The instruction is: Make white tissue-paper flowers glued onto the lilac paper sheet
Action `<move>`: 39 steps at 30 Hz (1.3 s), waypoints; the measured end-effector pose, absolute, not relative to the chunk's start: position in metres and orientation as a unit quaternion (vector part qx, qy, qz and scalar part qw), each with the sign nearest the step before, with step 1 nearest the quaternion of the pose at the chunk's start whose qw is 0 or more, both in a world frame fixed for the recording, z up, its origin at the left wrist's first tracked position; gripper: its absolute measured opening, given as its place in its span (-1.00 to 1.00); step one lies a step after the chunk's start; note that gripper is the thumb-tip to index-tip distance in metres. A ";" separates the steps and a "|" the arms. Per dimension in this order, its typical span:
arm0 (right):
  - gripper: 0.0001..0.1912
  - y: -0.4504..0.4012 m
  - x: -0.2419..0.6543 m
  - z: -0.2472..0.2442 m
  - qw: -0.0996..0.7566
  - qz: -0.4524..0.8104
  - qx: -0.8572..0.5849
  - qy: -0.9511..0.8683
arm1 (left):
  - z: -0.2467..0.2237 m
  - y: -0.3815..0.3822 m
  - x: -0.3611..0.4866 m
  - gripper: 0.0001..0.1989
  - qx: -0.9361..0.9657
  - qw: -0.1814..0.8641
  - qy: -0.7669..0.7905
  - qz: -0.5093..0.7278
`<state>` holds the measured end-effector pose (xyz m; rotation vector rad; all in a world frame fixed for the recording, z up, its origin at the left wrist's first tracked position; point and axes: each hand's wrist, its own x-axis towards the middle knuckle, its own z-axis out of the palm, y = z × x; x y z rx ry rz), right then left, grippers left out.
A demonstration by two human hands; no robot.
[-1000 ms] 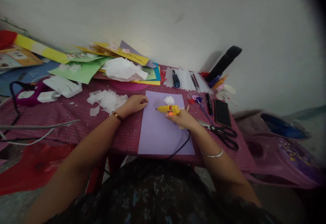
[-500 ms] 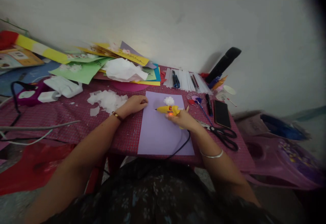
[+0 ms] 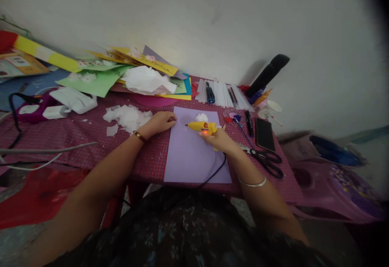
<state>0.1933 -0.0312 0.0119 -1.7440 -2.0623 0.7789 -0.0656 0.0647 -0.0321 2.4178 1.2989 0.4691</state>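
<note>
My right hand point(image 3: 217, 138) is wrapped round a yellow glue gun point(image 3: 199, 126) with a lit orange light, its nozzle pointing left over a purple sheet point(image 3: 190, 157). Just behind the gun, a white ruffled paper flower point(image 3: 201, 117) lies on the sheet. At the sheet's left edge rests my left hand point(image 3: 162, 122), fingers curled together; whether anything small is in them is hidden. Torn white paper pieces point(image 3: 129, 117) lie beside that hand. The gun's black cord crosses the sheet's lower right.
Scissors point(image 3: 267, 162), a phone point(image 3: 264, 134) and a marker point(image 3: 249, 124) lie on the right. Glue sticks point(image 3: 220, 93) and a cutter point(image 3: 210, 92) are at the back. Coloured cards point(image 3: 103, 81) and a white charger point(image 3: 74, 99) are on the left.
The glue gun's nozzle has lifted slightly off the purple sheet, and a faint mark shows beneath it. My left hand stays in nearly the same place. The view has shifted slightly.
</note>
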 end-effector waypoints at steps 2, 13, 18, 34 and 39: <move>-0.59 -0.031 0.196 0.007 0.163 0.285 -0.599 -0.730 | -0.033 0.065 -0.066 -0.78 0.853 0.180 0.459 0.169; -0.61 -0.029 0.193 0.009 0.150 0.242 -0.621 -0.731 | -0.036 0.066 -0.067 -0.78 0.854 0.182 0.455 0.177; -0.60 -0.031 0.194 0.009 0.146 0.261 -0.613 -0.732 | -0.036 0.065 -0.067 -0.78 0.854 0.182 0.453 0.178; -0.60 -0.029 0.195 0.009 0.163 0.268 -0.617 -0.722 | -0.039 0.067 -0.068 -0.78 0.854 0.180 0.452 0.187; -0.59 -0.030 0.198 0.008 0.150 0.281 -0.605 -0.730 | -0.038 0.067 -0.068 -0.77 0.856 0.172 0.453 0.178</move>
